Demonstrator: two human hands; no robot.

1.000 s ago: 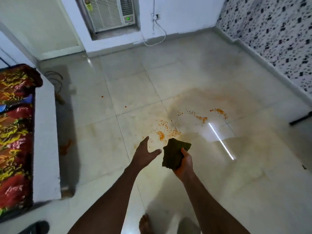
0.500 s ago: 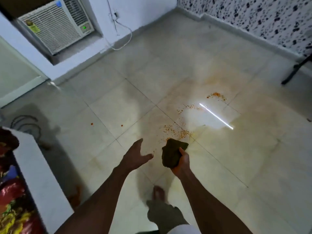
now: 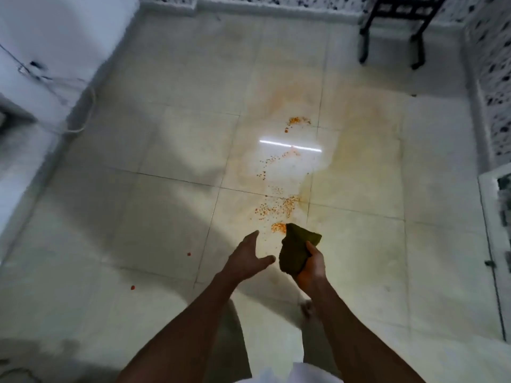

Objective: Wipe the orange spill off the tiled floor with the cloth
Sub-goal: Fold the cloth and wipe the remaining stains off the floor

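Orange crumbs and a faint orange stain, the spill [image 3: 279, 208], run across the pale tiled floor [image 3: 171, 150] from mid-frame toward my hands. My right hand [image 3: 311, 268] grips a folded dark olive cloth [image 3: 296, 248], held in the air just short of the nearest heap of crumbs. My left hand [image 3: 247, 258] hovers beside the cloth with fingers spread and holds nothing. Both forearms reach forward from the bottom of the view.
A black chair [image 3: 392, 26] stands at the far wall. A white cable [image 3: 80, 111] trails along the left wall. Speckled wall tiles [image 3: 495, 87] line the right side, with a white frame [image 3: 495, 217] below. Stray orange bits [image 3: 188, 254] lie left of my hands.
The view has swung to the right: the bed and air conditioner have left the frame and the chair has come in. My hands keep the same pose, now closer to the spill.
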